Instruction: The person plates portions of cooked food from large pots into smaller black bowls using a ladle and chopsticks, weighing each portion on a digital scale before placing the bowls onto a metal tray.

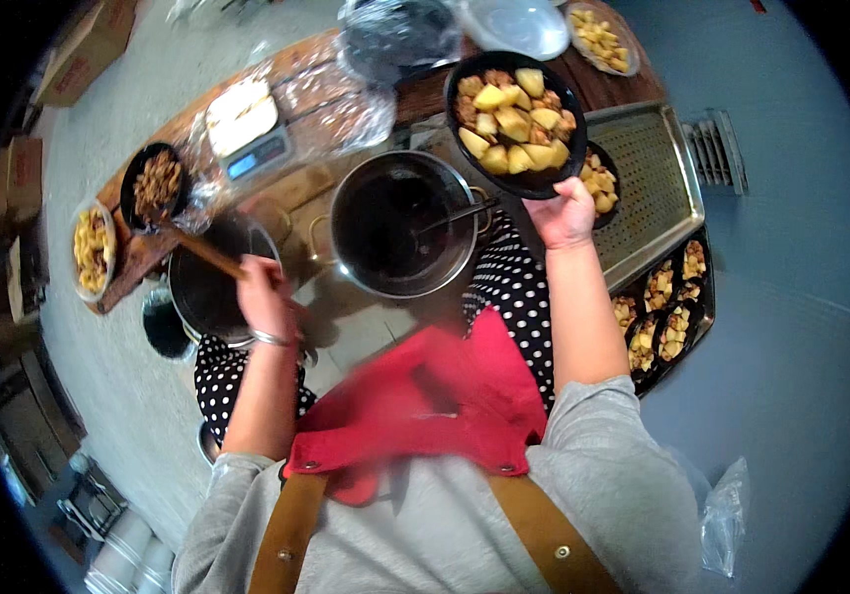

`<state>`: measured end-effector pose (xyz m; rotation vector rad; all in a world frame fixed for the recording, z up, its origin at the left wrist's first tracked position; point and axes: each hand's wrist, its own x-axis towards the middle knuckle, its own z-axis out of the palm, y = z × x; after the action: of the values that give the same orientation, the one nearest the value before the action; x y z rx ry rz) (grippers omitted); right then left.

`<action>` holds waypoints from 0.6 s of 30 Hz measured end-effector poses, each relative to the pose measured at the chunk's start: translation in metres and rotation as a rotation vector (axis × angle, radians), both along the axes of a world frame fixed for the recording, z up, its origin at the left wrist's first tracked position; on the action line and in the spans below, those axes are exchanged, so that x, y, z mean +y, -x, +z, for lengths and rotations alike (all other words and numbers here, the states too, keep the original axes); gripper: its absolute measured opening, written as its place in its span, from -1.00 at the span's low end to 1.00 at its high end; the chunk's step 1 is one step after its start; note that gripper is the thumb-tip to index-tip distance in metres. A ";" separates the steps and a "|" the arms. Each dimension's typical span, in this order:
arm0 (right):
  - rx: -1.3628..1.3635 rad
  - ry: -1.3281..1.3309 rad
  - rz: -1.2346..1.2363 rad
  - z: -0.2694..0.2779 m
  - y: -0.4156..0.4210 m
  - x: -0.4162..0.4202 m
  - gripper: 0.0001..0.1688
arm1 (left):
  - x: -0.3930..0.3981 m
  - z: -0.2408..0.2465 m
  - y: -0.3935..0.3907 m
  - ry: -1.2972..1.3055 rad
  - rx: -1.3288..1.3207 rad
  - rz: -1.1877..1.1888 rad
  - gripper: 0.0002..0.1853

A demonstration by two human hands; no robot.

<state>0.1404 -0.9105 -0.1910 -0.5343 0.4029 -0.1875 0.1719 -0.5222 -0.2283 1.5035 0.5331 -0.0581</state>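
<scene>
My right hand holds up a black bowl by its near edge, thumb at the rim. Potato chunks and browned meat pieces fill it. In my left hand is the wooden handle of a utensil. It slants away towards a second black bowl, which contains brown meat strips; the utensil's far end is not clear. Under my left hand stands a large metal pot. Between my hands is another two-handled pot with dark contents and a ladle leaning in it.
A wooden table curves across the far side, bearing a digital scale with a white container and plastic film. At right are a perforated metal tray and a dark tray of several filled bowls. Cardboard boxes stand left.
</scene>
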 end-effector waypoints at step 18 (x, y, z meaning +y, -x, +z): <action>0.052 -0.109 -0.754 -0.145 0.053 -0.358 -0.47 | -0.312 0.010 0.124 -0.636 -0.461 -1.230 -0.93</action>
<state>0.0876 -1.2684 -0.3364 -0.2585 0.6496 -0.8724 0.0477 -0.8344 -0.2185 2.1787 -0.8769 -0.5153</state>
